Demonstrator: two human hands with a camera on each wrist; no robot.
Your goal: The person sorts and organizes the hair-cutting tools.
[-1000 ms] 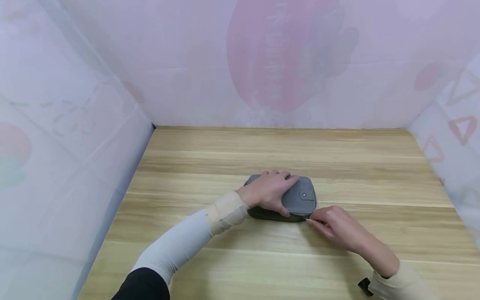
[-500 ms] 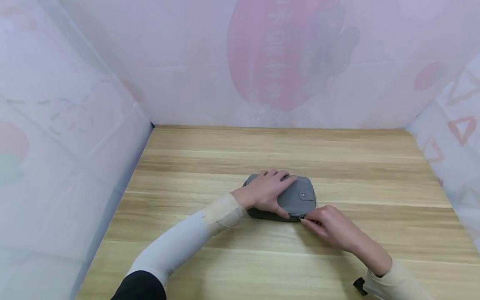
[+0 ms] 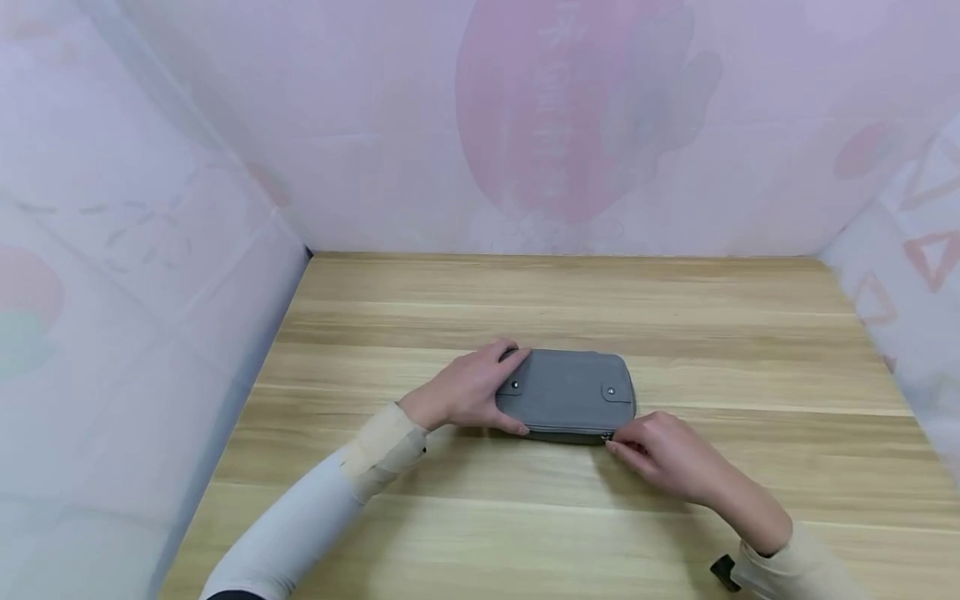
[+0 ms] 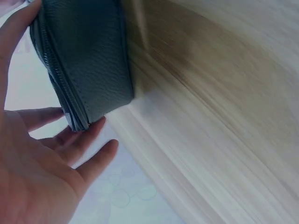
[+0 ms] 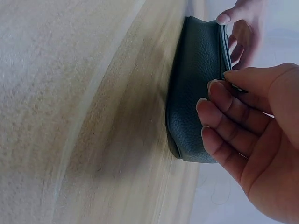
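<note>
We are steadying a grey leather pouch [image 3: 566, 393] that is lying flat near the middle of the wooden counter [image 3: 675, 317]. Our left hand [image 3: 465, 392] is cupping the pouch's left end, fingers only loosely bent, fingertips [image 4: 96, 128] touching the zippered edge and thumb resting along the near side. Our right hand [image 3: 663, 454] is sitting at the pouch's near right corner, fingers curled together and pinching a small zipper pull [image 5: 238, 87] between thumb and forefinger. So the two hands are working at opposite ends of the pouch, apart from each other.

Two small metal snaps [image 3: 609, 390] are showing on the pouch's top face. Pale patterned panels [image 3: 150, 250] are walling in the counter on the left, back and right. Nothing is lying between the hands and the pouch.
</note>
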